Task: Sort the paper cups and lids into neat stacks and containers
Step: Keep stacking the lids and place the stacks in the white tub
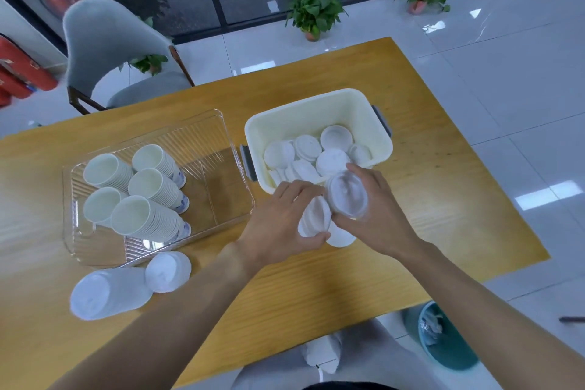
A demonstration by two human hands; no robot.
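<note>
Left hand grasps small stack of white lids, fingers curled round it, just below cream bin. Right hand grips clear lid, touching stack at its 2 o'clock. Loose lids in bin. Clear tray at 9 o'clock holds cup stacks lying tilted. Sleeved lid stacks on wooden table at 7 o'clock.

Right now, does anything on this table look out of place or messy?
Yes. The lids in the cream bin lie loose and jumbled, overlapping and tilted, not stacked. Two lid stacks lie on their sides on the table, outside any container, by the clear tray. The cup stacks in that tray lean over.
</note>
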